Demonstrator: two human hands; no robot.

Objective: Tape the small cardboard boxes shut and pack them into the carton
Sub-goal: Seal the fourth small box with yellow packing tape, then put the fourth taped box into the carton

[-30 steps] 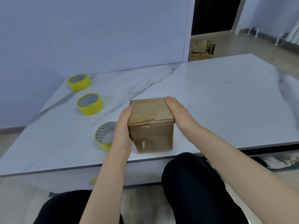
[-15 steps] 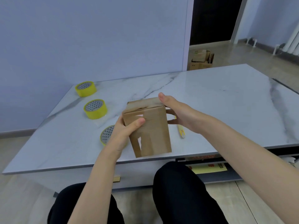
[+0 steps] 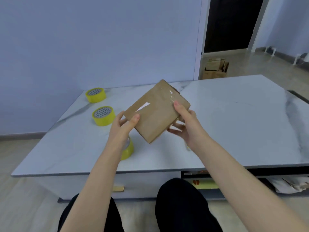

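Head view shows the small cardboard box (image 3: 157, 111) held up in the air over the middle of the desk (image 3: 234, 123), clear of the marble top. Half a second ago it stood nearly upright, low over the near edge. Now it is raised and tipped back, one broad face turned toward the person and one corner pointing up. A strip of clear tape (image 3: 168, 96) glints along that face near the upper corner. The left hand (image 3: 123, 126) has its grip on the lower left edge, thumb pressed flat on the face and fingers behind. The right hand (image 3: 187, 126), which was reaching round the far side before, now takes the right edge, thumb on top and fingers spread underneath. Both grips hold the box, neither one loose. Three yellow tape rolls lie to the left on the desk: the far roll (image 3: 95, 95) near the wall, the middle roll (image 3: 103, 116) just left of the left hand, and the near roll (image 3: 128, 150), more hidden by the left forearm than it was. A small yellow thing that lay in plain sight by the right hand earlier is now almost covered by the right wrist. An open carton (image 3: 215, 68) sits on the floor beyond the desk, by the dark doorway, well apart from the box.
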